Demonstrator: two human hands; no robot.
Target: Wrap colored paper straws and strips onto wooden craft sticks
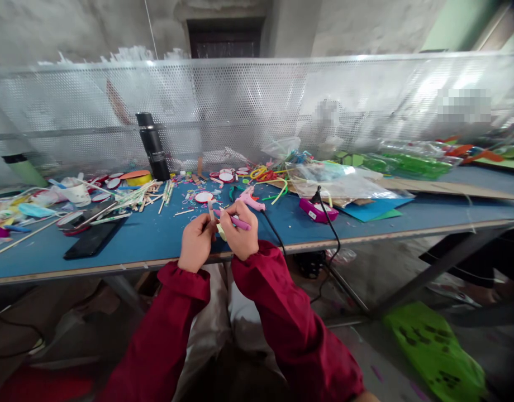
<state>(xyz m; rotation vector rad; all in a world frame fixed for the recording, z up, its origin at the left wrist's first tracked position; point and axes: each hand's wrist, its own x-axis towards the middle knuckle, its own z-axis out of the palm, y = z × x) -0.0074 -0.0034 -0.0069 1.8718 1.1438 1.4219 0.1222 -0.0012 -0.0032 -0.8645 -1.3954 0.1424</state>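
Observation:
Both my hands meet above the front edge of the blue table [156, 237], in dark red sleeves. My left hand [195, 241] is closed, pinching a small pale stick [210, 210] that stands upright between its fingers. My right hand [239, 230] is closed round a pink pen-like tool [237, 221], whose tip points left toward the stick. A small yellowish piece [220, 230] shows between the two hands. A pink glue gun [251, 199] lies on the table just behind my right hand, its black cord running off the front edge.
Wooden sticks, red-and-white discs [225, 176] and coloured bits litter the table's middle and left. A black phone [90, 240] lies front left, a black bottle [153, 146] stands behind. Plastic bags [344, 181] and a magenta box [318, 210] sit to the right. A perforated metal screen [240, 106] backs the table.

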